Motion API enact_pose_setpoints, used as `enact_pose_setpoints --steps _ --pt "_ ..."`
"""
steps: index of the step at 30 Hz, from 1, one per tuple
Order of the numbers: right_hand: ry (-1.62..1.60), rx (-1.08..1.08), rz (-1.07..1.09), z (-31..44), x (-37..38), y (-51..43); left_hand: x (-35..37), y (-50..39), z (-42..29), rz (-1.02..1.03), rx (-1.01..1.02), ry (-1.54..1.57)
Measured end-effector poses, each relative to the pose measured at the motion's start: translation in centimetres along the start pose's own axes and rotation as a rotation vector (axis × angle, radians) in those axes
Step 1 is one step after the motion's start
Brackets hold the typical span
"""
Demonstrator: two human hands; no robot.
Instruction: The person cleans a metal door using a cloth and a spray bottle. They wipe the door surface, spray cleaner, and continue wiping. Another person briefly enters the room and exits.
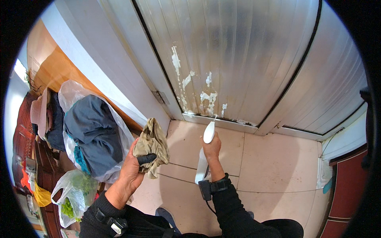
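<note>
My left hand (pixel 131 172) holds a crumpled beige cloth (pixel 152 142), with a dark piece across the thumb that I cannot make out. In my right hand (pixel 212 148) is a white spray bottle (pixel 209 132), its nozzle pointing at the foot of a metal-framed door (pixel 244 74). The bottle's body hangs below my fist, partly hidden by my wrist. White foam (pixel 209 98) clings in several patches and drips to the lower left of the ribbed door panel. Dark grime (pixel 205 115) lines the panel's bottom edge, with some foam lying along it.
To the left, a clear plastic bag (pixel 74 89) holds dark grey cloth (pixel 95 131). Nearer me sits a thin plastic bag (pixel 76 193) with green leafy vegetables. A dark red cabinet (pixel 348 184) stands at the right. Pale floor tiles (pixel 273 163) extend up to the door.
</note>
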State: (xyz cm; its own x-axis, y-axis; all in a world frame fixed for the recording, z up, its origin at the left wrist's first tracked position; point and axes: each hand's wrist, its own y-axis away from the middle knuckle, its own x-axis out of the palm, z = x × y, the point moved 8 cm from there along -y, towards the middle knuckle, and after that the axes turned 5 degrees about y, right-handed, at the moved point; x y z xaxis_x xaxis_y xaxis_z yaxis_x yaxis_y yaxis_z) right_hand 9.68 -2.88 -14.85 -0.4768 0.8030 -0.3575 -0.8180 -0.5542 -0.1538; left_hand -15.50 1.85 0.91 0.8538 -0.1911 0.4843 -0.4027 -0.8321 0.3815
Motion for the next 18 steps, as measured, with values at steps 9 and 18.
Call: enact_pose_setpoints --steps 9,18 --pt "-0.027 0.033 -0.088 -2.2 -2.3 -0.2 0.6 0.0 0.3 0.0 -0.02 -0.023" --pt "-0.069 0.09 -0.154 -3.7 -5.5 -0.9 1.4 -0.1 0.6 -0.004 -0.027 -0.022"
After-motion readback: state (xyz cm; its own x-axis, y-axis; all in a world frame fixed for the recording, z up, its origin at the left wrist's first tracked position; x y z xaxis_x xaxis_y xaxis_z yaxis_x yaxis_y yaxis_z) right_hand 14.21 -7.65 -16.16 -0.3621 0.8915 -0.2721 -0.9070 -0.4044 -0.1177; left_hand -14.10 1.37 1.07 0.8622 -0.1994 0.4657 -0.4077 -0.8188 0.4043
